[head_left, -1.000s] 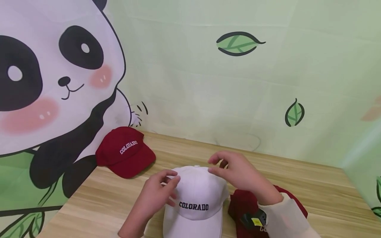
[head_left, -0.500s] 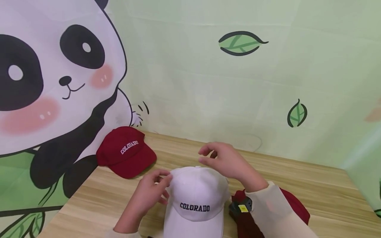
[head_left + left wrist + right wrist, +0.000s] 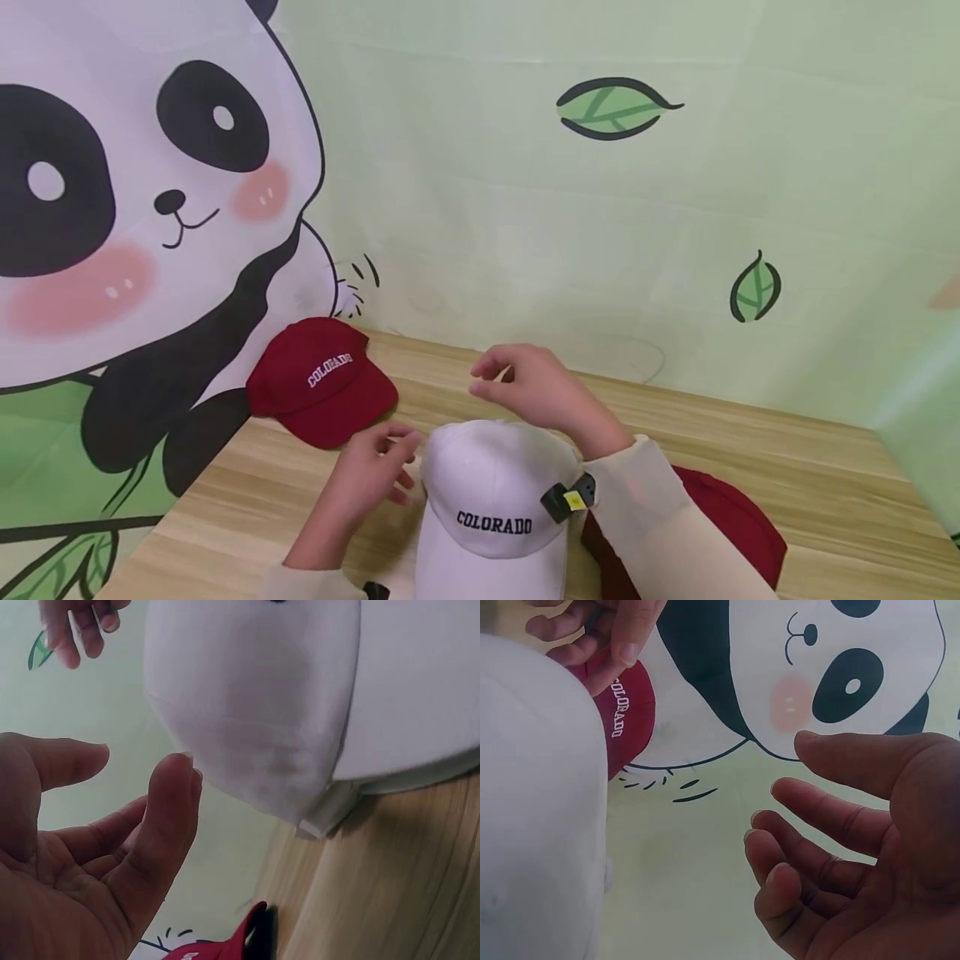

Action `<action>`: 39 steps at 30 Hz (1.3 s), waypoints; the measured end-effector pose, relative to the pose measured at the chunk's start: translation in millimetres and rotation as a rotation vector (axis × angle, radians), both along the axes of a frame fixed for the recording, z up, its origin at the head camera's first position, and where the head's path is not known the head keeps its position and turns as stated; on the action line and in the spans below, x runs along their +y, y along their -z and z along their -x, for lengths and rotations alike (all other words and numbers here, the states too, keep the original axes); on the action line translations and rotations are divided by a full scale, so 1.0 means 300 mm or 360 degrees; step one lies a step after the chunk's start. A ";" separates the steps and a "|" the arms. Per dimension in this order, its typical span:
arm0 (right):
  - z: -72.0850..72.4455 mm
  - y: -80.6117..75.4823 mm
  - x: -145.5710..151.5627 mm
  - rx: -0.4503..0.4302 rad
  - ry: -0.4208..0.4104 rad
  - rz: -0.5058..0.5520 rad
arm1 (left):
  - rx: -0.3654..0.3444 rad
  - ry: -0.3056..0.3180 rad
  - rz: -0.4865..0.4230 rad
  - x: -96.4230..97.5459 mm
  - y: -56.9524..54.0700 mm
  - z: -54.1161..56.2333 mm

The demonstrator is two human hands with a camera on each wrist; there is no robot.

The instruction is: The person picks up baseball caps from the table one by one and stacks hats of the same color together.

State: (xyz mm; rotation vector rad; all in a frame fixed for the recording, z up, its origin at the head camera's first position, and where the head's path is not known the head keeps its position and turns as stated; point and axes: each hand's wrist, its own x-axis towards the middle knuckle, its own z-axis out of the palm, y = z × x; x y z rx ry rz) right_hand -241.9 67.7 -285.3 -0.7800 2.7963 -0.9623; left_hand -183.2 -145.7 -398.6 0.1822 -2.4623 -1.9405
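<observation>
A white baseball cap (image 3: pixel 491 475) with dark COLORADO lettering sits on the table, its brim toward me. Just left of its crown is my left hand (image 3: pixel 375 467), fingers loosely bent, holding nothing; the left wrist view shows a gap between this hand (image 3: pixel 97 847) and the cap (image 3: pixel 247 697). Above and behind the crown hovers my right hand (image 3: pixel 532 387), also holding nothing, its fingers (image 3: pixel 821 859) relaxed and apart from the cap. Toward the back left lies a red COLORADO cap (image 3: pixel 322 383). Another red cap (image 3: pixel 738 517) is partly hidden under my right sleeve.
The wooden table (image 3: pixel 817 467) runs back to a pale green cloth backdrop (image 3: pixel 480 208) printed with a panda and leaves. Small black devices, one a wrist camera (image 3: pixel 567 498) with a yellow label, are on both wrists.
My right hand has moved left and farther back, from the white cap's right side to above its crown. The left hand has shifted slightly left, away from the cap. The caps stay put.
</observation>
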 end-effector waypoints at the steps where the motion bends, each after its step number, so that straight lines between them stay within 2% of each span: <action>1: 0.003 -0.002 -0.008 0.0002 -0.0002 -0.0004 | -0.0006 -0.0002 0.0006 -0.005 0.000 0.004; 9: 0.041 0.010 -0.076 -0.0027 -0.0039 -0.0027 | -0.0031 -0.0085 0.0060 -0.062 0.015 0.045; 17: 0.077 0.026 -0.130 -0.0009 -0.0089 -0.0110 | -0.0056 -0.0154 0.0045 -0.108 0.041 0.087; 21: 0.098 0.026 -0.166 -0.0031 -0.0101 -0.0138 | -0.0090 -0.0226 0.0008 -0.137 0.054 0.098; 25: 0.122 0.029 -0.206 -0.0022 -0.0118 -0.0186 | -0.0111 -0.0284 -0.0012 -0.171 0.065 0.105; 30: 0.148 0.033 -0.258 -0.0023 -0.0129 -0.0226 | -0.0200 -0.0321 0.0066 -0.217 0.072 0.110; 35: 0.176 0.065 -0.316 -0.0092 -0.0141 -0.0228 | -0.0272 -0.0353 0.0065 -0.254 0.088 0.102; 39: 0.188 0.093 -0.348 -0.0156 -0.0109 -0.0256 | -0.0263 -0.0369 0.0017 -0.268 0.106 0.093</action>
